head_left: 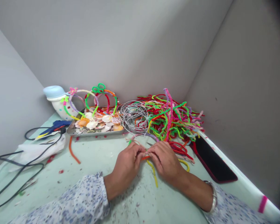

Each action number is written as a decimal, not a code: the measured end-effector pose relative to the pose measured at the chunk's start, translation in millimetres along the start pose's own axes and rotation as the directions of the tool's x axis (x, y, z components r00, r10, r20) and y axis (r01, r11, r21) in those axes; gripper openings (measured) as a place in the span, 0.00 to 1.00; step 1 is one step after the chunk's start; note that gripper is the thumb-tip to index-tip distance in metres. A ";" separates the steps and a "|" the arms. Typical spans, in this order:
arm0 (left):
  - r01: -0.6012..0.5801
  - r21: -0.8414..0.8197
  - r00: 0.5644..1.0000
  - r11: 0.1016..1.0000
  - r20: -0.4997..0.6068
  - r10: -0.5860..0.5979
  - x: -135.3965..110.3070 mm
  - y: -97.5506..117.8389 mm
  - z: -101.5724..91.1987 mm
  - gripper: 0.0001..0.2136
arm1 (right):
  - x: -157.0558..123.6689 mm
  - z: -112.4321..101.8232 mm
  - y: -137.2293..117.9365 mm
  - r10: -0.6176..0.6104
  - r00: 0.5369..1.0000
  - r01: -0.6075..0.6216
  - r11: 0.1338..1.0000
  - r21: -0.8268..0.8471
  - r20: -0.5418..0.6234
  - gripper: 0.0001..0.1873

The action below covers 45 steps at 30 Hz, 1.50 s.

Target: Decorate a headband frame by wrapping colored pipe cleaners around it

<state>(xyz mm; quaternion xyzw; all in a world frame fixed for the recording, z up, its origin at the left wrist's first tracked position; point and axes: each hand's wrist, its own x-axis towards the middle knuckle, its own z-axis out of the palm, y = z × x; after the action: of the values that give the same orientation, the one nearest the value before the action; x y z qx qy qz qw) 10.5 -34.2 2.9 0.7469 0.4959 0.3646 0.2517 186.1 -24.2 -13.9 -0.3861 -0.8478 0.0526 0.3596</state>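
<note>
My left hand (127,160) and my right hand (165,161) meet just in front of the pile, fingertips pinched together on a thin pale pink pipe cleaner (138,143). Most of that strand is hidden behind the fingers. Below the fingertips lie a short orange pipe cleaner (145,158) and a yellow pipe cleaner (152,172). Beyond my right hand, a big tangle of coloured pipe cleaners (177,115) rests against the wall. A purple pipe cleaner (151,136) lies just past the hands, near what looks like a pointed blade tip, partly covered.
A metal tray (95,133) holds seashells (92,125), with pipe-cleaner-wrapped hoops (116,101) standing at it. Coiled grey wire (134,116) sits beside it. Left are a white container with blue lid (60,107), a black cable (11,183) and an orange strip (72,151); right, a black flat object (214,160).
</note>
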 end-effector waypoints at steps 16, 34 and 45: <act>0.086 -0.080 0.995 0.993 0.056 -0.082 1.5 0.4 -2.2 0.07 | 1.3 -1.3 -0.1 -0.016 1.000 0.016 1.000 -0.002 0.012 0.08; 0.293 -0.304 0.943 0.907 0.249 -0.221 5.2 -11.7 1.0 0.12 | -0.9 1.9 4.1 -0.047 0.999 0.048 0.999 -0.015 0.019 0.06; 0.336 -0.352 0.928 0.874 0.283 -0.243 9.2 -18.5 4.3 0.14 | 0.8 2.4 4.3 -0.059 0.998 0.059 0.998 -0.033 0.008 0.09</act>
<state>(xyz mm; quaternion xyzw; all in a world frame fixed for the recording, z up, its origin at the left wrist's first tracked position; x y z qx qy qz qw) 5.9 -18.7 -10.7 0.6348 0.4864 0.3256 0.5044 186.8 -20.2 -16.7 -0.3668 -0.8609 0.0293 0.3513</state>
